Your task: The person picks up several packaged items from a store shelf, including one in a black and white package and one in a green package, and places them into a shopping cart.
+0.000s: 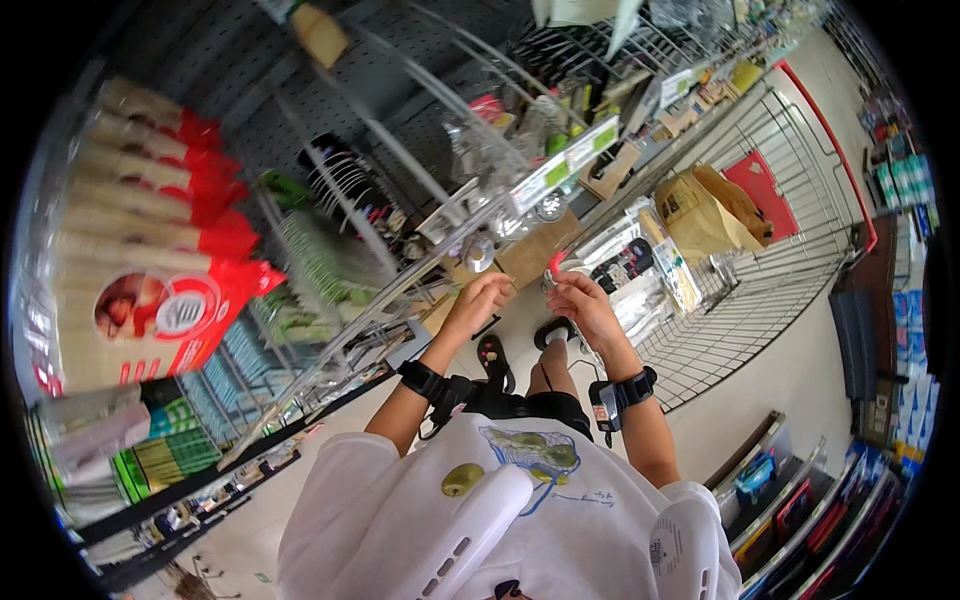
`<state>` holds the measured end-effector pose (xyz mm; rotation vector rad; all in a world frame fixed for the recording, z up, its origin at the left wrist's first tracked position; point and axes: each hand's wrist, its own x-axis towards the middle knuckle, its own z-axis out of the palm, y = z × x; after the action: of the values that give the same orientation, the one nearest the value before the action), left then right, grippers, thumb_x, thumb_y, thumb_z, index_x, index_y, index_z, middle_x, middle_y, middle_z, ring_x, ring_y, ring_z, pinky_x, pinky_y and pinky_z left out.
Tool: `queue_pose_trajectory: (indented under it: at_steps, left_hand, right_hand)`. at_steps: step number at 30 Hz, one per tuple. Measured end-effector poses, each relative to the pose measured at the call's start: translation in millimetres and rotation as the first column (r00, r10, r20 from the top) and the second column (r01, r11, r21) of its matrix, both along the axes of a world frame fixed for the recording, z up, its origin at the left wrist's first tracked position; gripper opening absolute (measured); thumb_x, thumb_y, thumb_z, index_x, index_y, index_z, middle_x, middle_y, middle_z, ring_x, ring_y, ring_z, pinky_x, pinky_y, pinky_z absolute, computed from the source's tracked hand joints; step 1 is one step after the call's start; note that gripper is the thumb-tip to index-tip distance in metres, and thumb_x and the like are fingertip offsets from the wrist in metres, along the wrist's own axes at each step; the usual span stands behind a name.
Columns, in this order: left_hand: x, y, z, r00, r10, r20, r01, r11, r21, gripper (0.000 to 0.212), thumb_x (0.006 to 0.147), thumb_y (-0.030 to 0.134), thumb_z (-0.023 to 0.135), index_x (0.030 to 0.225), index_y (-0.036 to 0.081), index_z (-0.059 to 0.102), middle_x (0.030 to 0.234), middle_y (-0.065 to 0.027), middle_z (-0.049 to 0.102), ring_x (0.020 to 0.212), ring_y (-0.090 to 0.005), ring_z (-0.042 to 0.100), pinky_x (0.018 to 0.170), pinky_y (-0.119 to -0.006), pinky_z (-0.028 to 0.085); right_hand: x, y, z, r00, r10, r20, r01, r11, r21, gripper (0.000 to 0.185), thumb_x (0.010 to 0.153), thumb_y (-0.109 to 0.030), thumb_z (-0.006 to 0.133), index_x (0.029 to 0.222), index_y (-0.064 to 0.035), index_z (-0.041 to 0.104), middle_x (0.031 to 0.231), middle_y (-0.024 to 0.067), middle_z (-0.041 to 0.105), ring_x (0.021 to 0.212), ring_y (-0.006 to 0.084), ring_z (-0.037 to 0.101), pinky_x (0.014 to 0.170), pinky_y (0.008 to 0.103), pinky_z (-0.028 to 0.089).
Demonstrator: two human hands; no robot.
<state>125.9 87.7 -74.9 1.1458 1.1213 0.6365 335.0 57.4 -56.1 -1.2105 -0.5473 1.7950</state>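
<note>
My left hand [480, 300] is raised beside the front edge of a wire display rack, its fingers curled together. Nothing can be made out between them. My right hand [589, 307] is at the near corner of a wire shopping cart [757, 330], by its red plastic corner piece [556, 262]. Its fingers are bent, and whether they grip the cart or something small is unclear. In the cart lie a brown paper bag [701, 210], a black patterned item [622, 264] and several clear-wrapped packages [637, 311].
To the left, packs with red printed wrappers [172, 315] hang in a row over green-and-white packs [161, 454]. Metal display hooks [405, 157] and a price strip [566, 161] jut forward. Low shelves [795, 517] with packaged goods stand at the lower right. My feet are on pale floor [465, 358].
</note>
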Motion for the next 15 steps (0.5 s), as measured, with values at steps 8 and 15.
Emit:
queue_pose_trajectory:
  at_steps: [8, 15]
  left_hand:
    - [-66, -18, 16, 0.954, 0.274, -0.123, -0.225, 0.925, 0.307, 0.03, 0.081, 0.014, 0.045, 0.108, 0.003, 0.048, 0.087, -0.0067, 0.056, 0.074, -0.0132, 0.054, 0.067, -0.025, 0.043]
    - [-98, -12, 27, 0.926, 0.199, -0.321, -0.112, 0.957, 0.269, 0.053, 0.076, 0.021, 0.051, 0.123, 0.006, 0.033, 0.122, -0.0224, 0.033, 0.107, -0.0322, 0.04, 0.085, -0.035, 0.037]
  right_hand:
    - [-76, 10, 20, 0.961, 0.272, 0.046, -0.276, 0.941, 0.198, 0.025, 0.082, -0.01, 0.047, 0.107, -0.0033, 0.048, 0.097, 0.0085, 0.056, 0.077, 0.0133, 0.057, 0.068, 0.0234, 0.044]
    - [-131, 27, 46, 0.918, 0.391, 0.071, -0.396, 0.882, 0.257, 0.027, 0.083, -0.01, 0.046, 0.109, -0.0029, 0.047, 0.099, 0.0073, 0.055, 0.08, 0.0146, 0.057, 0.071, 0.0251, 0.045]
